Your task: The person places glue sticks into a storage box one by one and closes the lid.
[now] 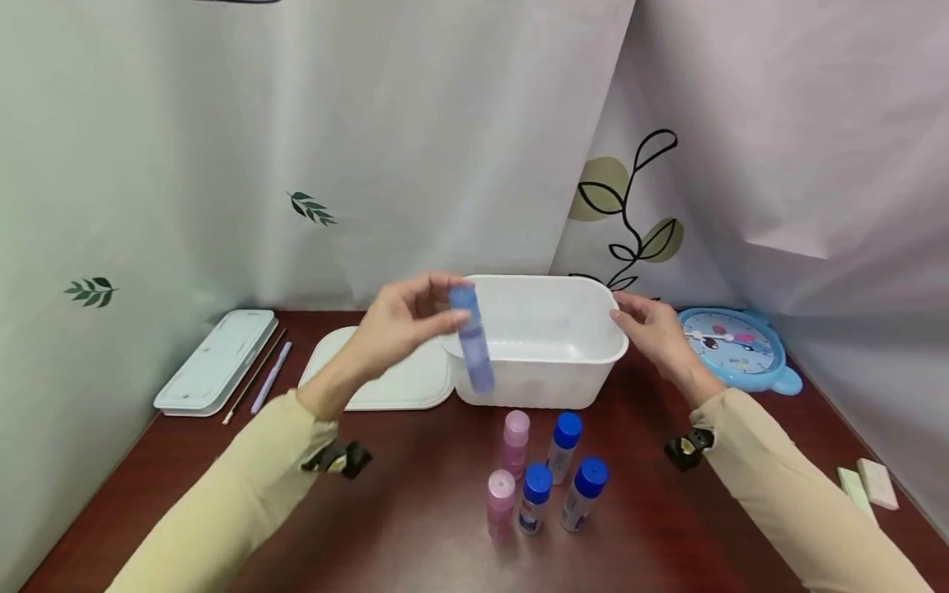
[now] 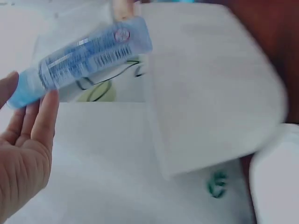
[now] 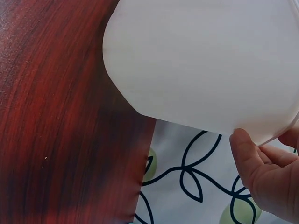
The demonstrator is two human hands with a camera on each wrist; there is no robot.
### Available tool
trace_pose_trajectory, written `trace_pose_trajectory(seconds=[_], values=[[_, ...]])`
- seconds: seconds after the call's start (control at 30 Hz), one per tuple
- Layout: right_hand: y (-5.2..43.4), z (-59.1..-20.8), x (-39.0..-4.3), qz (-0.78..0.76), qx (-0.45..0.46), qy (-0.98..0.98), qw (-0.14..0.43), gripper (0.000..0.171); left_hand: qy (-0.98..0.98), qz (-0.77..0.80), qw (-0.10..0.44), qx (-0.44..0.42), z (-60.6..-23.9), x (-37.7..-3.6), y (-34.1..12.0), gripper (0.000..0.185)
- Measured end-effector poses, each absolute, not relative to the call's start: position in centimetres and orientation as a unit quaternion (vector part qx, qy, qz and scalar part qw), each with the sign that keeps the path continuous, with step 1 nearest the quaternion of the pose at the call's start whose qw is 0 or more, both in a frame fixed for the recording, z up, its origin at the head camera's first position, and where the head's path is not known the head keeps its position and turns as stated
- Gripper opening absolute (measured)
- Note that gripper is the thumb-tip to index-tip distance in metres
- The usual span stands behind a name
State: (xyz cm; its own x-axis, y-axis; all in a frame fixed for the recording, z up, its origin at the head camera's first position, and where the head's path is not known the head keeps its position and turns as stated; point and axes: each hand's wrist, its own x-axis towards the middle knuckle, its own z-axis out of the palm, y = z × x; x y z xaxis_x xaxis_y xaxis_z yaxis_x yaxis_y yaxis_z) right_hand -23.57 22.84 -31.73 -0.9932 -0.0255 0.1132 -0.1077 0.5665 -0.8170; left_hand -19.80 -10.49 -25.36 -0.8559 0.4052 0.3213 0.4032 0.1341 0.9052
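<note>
Hanging cap-up at the middle of the head view, the blue-capped bottle point(image 1: 472, 339) is pinched near its cap by the fingertips of the left hand point(image 1: 400, 323), just in front of the near left wall of the white plastic tub point(image 1: 586, 362) and not yet over its opening. In the left wrist view the bottle point(image 2: 84, 58) lies slantwise across the upper left, only the fingertips point(image 2: 44, 116) on it and the palm held open, so the grip looks light; a small twist could let it slip. Falling from there, it would likely land among the five small bottles point(image 1: 537, 478) standing below centre, two pink-capped and three blue-capped, and knock them over. The right hand point(image 1: 652, 329) curls its fingers round the tub's right rim, thumb point(image 3: 245, 154) against the wall; a bump from the bottle could shove or tip the light tub toward the blue clock point(image 1: 734, 346) at right. The tub's lid point(image 1: 385, 383) lies flat at left.
</note>
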Motion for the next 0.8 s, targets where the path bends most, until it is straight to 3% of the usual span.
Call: trace_pose_trajectory(seconds=[0.17,0.4,0.8], values=[[22.7,-31.7,-23.4,0.466,0.042,-0.882,0.047,0.048,0.729,0.640,-0.008,0.243,-24.2,-23.2,-6.8,0.035],[22.5,-32.1,-23.3,0.463,0.054,-0.882,0.061,0.046,0.770,0.611,0.011,0.184,-27.5,-27.0,-0.6,0.033],[22.8,-32.3,-23.4,0.463,0.057,-0.881,0.076,0.045,0.823,0.542,0.060,0.159,-30.2,-29.0,3.8,0.030]])
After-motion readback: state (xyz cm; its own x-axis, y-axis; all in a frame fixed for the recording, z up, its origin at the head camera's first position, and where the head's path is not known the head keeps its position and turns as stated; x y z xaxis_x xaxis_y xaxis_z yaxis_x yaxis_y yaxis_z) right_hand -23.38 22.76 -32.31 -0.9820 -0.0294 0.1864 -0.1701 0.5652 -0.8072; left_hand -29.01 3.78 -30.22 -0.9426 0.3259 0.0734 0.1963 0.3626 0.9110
